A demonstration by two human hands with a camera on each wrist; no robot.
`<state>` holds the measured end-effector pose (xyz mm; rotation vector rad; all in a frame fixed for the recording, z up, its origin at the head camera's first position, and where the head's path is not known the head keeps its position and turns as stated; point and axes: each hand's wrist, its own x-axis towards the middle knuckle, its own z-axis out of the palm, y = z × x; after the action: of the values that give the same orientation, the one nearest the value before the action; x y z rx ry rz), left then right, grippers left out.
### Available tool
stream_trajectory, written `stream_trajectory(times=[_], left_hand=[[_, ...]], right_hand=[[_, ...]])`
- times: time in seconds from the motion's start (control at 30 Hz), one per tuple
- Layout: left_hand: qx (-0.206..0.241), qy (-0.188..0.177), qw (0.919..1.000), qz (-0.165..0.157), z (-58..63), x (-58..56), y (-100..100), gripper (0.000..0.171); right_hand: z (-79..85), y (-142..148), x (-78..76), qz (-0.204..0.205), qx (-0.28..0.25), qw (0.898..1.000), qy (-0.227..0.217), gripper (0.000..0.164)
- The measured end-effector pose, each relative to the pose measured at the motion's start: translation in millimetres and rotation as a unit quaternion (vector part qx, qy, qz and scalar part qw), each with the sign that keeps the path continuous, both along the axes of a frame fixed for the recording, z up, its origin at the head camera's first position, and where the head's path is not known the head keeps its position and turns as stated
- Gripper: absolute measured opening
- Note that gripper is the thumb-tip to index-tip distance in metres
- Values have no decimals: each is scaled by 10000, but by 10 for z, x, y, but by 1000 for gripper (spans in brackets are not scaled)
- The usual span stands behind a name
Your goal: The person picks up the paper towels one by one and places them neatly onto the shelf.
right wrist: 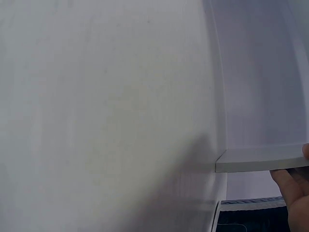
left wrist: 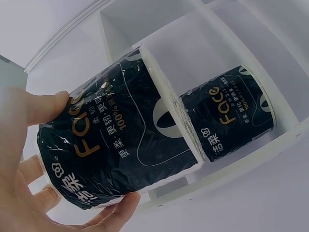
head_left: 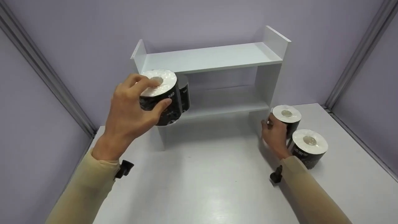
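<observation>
My left hand [head_left: 124, 107] holds a toilet paper roll [head_left: 174, 109] in black printed wrap, its fingers at the white top and the thumb on the side. The left wrist view shows this roll [left wrist: 120, 130] in front of the shelf. A second roll [head_left: 185, 95] stands on the middle board of the white shelf unit [head_left: 270, 84], partly hidden behind the held one. Down at the unit's right side, my right hand [head_left: 275, 133] grips the side panel [right wrist: 263, 163], thumb on one face and fingers on the other.
Two more rolls stand on the white table [head_left: 199, 186], right of the shelf: one roll [head_left: 293, 117] beside my right hand, another roll [head_left: 319, 144] nearer to me. Purple-grey walls [head_left: 202, 18] enclose the back and both sides.
</observation>
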<state>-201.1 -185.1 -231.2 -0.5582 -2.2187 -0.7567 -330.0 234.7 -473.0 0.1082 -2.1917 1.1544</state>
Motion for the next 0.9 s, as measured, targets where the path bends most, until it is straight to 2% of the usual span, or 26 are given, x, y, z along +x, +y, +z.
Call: stream_trajectory(times=[0.17, 0.5, 0.77, 0.9], left_hand=[[14, -3, 10000, 7, 29, -1, -10, 47], [19, 15, 9999, -100, 154, -26, 3, 45], [-71, 148, 9996, -236, 234, -40, -7, 43], [-91, 74, 9995, -277, 263, -37, -8, 43]], right_hand=[[11, -19, 13, 85, -43, 9998, -153, 10], [-1, -9, -6, 102, -96, 9998, -148, 17], [-22, -21, -13, 110, -44, 9996, 274, 8], [-18, -23, -14, 79, -73, 9998, 175, 5]])
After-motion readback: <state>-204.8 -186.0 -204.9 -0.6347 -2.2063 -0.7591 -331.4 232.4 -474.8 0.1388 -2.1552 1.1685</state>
